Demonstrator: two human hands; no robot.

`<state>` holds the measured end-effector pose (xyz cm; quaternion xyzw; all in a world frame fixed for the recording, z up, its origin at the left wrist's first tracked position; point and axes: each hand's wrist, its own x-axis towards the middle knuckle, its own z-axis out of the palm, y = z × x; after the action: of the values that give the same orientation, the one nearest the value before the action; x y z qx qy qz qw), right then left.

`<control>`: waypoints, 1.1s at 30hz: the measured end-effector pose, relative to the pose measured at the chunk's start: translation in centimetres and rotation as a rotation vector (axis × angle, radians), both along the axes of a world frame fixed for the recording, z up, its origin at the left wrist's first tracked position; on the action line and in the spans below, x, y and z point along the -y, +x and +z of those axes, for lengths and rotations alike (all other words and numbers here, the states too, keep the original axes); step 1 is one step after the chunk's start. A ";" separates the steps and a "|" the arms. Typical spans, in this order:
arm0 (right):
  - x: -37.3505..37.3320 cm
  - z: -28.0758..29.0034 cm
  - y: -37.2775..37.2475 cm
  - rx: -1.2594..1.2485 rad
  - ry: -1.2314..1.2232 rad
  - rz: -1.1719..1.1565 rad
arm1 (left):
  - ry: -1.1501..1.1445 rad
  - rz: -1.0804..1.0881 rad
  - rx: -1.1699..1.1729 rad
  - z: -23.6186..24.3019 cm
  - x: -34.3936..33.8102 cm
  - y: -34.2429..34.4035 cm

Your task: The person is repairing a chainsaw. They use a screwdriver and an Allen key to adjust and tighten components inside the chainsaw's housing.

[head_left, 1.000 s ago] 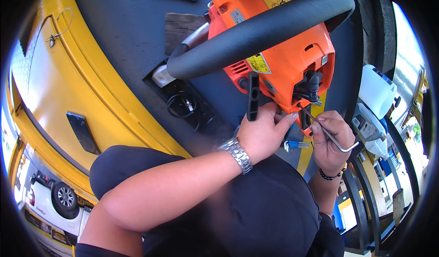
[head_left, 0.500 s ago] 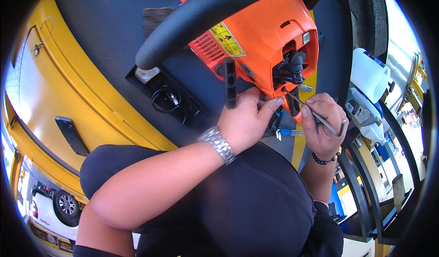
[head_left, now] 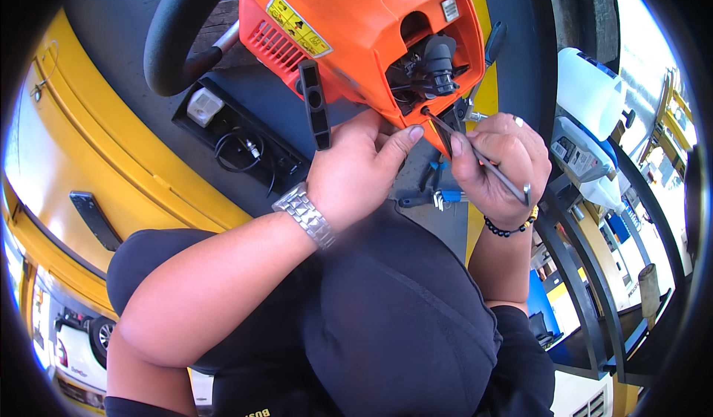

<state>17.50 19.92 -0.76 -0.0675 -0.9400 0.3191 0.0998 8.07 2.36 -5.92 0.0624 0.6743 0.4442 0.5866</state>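
The person is bending over an orange machine housing [head_left: 356, 31] that is lying on a dark workbench top [head_left: 119, 16]; a thick black loop handle [head_left: 178, 38] is curving around its upper left side, and an opening in the casing is showing a black inner part [head_left: 434, 64] with thin wires beside it. The left hand [head_left: 353, 172] is cupping the lower edge of the housing, fingers curled and close together, the thumb [head_left: 397, 144] stretching up so that its tip is pressing against the orange edge just beside the opening; a metal link watch [head_left: 304, 213] is sitting on that wrist. The right hand [head_left: 497, 164] is pinching a slim metal rod tool [head_left: 475, 153] between thumb and forefinger, the other fingers folded around its shaft (a ring is glinting on one of them); the tool's tip is touching the housing right at the rim of the opening, just beside the left thumb. A dark bead bracelet [head_left: 509, 230] is circling the right wrist; a blue-handled tool [head_left: 438, 193] is lying on the bench between and below the two hands; a black tray [head_left: 245, 150] with a coiled cable is sitting left of the left hand; a white plastic jug [head_left: 590, 90] is standing well apart on the right.
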 end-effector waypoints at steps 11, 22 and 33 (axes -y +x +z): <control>-0.4 -0.5 -0.2 -0.015 -0.063 0.000 | -0.023 0.008 0.003 0.7 -0.2 -0.2; 0.6 -1.4 0.7 0.006 -0.036 -0.011 | 0.743 0.075 -0.777 4.3 -1.5 -1.0; 0.4 -2.0 1.3 -0.039 -0.138 -0.053 | 0.884 0.319 -0.364 3.0 -3.1 0.3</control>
<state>18.82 19.55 -2.74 -0.0927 -0.9116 0.3816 0.1214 8.35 5.43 -2.88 0.2776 0.5142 0.7532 0.3020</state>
